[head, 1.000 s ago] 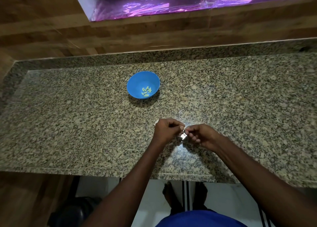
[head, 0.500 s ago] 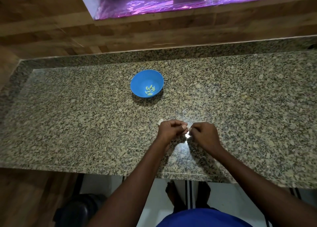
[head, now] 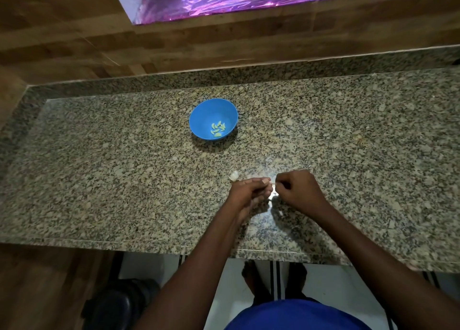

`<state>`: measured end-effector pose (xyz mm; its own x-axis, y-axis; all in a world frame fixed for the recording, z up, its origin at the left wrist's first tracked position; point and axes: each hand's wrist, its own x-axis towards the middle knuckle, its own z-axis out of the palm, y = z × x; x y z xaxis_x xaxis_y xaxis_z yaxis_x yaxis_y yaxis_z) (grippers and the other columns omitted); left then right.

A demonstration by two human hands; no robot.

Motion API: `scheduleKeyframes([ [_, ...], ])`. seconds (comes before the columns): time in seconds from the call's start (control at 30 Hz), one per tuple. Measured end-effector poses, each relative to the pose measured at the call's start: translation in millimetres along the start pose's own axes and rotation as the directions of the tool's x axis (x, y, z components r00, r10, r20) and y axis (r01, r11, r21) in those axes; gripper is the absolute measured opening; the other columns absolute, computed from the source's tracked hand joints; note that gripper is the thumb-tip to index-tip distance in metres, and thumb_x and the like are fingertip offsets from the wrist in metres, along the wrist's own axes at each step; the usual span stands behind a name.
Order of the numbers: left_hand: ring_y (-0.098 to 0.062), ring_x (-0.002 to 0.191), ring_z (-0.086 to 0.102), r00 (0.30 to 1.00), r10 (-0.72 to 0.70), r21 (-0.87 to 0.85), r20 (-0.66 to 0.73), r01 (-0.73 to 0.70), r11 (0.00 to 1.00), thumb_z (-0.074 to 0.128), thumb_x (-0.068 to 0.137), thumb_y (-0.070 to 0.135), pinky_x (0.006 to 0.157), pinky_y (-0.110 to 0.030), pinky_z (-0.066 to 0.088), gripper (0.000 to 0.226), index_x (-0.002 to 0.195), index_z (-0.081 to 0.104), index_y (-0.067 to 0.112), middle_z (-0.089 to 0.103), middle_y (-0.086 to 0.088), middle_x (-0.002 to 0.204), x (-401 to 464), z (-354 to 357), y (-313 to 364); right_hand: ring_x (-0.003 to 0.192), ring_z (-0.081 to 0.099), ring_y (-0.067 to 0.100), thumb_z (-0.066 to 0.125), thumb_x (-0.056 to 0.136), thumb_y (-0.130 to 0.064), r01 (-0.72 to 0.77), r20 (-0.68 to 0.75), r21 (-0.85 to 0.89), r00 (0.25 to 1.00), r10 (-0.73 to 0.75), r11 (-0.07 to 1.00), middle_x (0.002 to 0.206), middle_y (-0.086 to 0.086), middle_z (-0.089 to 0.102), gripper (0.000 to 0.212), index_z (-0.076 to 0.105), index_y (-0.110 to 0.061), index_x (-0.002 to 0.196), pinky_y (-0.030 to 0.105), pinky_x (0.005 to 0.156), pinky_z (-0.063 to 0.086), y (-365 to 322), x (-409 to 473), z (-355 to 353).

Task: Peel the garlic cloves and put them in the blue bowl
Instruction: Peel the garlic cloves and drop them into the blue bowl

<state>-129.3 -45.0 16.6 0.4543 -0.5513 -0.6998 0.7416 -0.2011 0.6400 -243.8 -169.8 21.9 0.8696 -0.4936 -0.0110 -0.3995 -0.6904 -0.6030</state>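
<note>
Head view: at the far left, a wood-grain wall panel [head: 37, 43] is seen bordering the speckled beige-and-black granite countertop [head: 99, 180], which spans the frame. Left of centre and well apart from the hands, a round blue plastic bowl [head: 199, 120] is set upright on the stone; a small heap of pale yellow-green peeled garlic cloves [head: 218, 130] is gathered in its bottom, toward its right side. Nearer the front edge, a small whitish unpeeled garlic piece [head: 234, 175] is seen lying on the counter, just beside the knuckles of the left hand [head: 245, 195]. The left hand is held over the counter with its fingers curled, thumb and forefinger brought together in a pinch at its right side. Between the 2 hands a tiny pale garlic clove [head: 273, 186] is gripped, mostly hidden by the fingertips, so its state of peeling cannot be told. A white scrap of garlic skin [head: 272, 195] is seen just below it. To the right, the right hand [head: 298, 192] is curled into a loose fist, its thumb and forefinger pinched on the same clove. Above, a recess lined with shiny purple film [head: 224, 1] is set in the wall
</note>
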Motion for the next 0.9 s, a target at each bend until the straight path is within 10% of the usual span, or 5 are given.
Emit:
scheduleKeyframes([
  [0.13,-0.019,0.068,0.072,0.998,0.064,0.109,-0.026,-0.061,0.992,0.074,0.087,-0.001,0.066,-0.024,0.061,0.002,0.088,0.073,-0.002,0.075,-0.016,0.078,2,3,4,0.044,0.044,0.019,0.058,0.080,-0.029,-0.007,-0.094,-0.120,0.996,-0.005,0.993,0.048,0.000,0.049,0.028,0.050,-0.015,0.057,0.027,0.046,0.026,-4,-8,10],
  [0.33,-0.023,0.074,0.072,0.980,0.198,0.225,0.014,-0.196,0.954,0.072,0.087,-0.005,0.070,-0.026,0.060,0.006,0.089,0.074,0.000,0.074,-0.015,0.080,3,1,2,0.048,0.059,0.022,0.059,0.077,-0.018,-0.460,0.073,0.558,0.856,0.511,0.691,0.050,0.007,0.065,0.027,0.072,-0.015,0.053,0.032,0.056,0.046,-3,-2,1],
  [0.53,-0.027,0.078,0.072,0.960,0.273,0.323,0.058,-0.276,0.905,0.075,0.083,-0.006,0.079,-0.036,0.062,0.012,0.094,0.073,-0.003,0.075,-0.023,0.087,4,2,2,0.050,0.062,0.021,0.068,0.093,-0.014,-0.457,0.258,0.625,0.886,0.384,0.633,0.070,0.019,0.073,0.022,0.072,0.004,0.080,0.024,0.048,0.048,-5,-1,-7],
  [0.7,-0.025,0.072,0.072,0.950,0.307,0.453,0.064,-0.302,0.839,0.074,0.088,0.002,0.077,-0.041,0.063,0.004,0.091,0.075,0.003,0.076,-0.015,0.081,8,0,-2,0.050,0.063,0.015,0.074,0.089,-0.008,-0.414,0.214,0.605,0.907,0.362,0.680,0.063,0.013,0.070,0.016,0.069,0.001,0.076,0.031,0.057,0.052,-1,-3,-2],
  [0.9,-0.016,0.060,0.067,0.992,0.100,0.312,-0.082,-0.069,0.947,0.069,0.091,-0.003,0.062,-0.025,0.061,0.007,0.084,0.071,0.000,0.072,-0.015,0.072,8,7,-5,0.053,0.053,0.008,0.076,0.084,-0.014,-0.137,-0.043,0.036,0.989,0.139,0.990,0.057,-0.008,0.060,0.017,0.065,-0.017,0.071,0.026,0.051,0.040,-6,-6,8],
])
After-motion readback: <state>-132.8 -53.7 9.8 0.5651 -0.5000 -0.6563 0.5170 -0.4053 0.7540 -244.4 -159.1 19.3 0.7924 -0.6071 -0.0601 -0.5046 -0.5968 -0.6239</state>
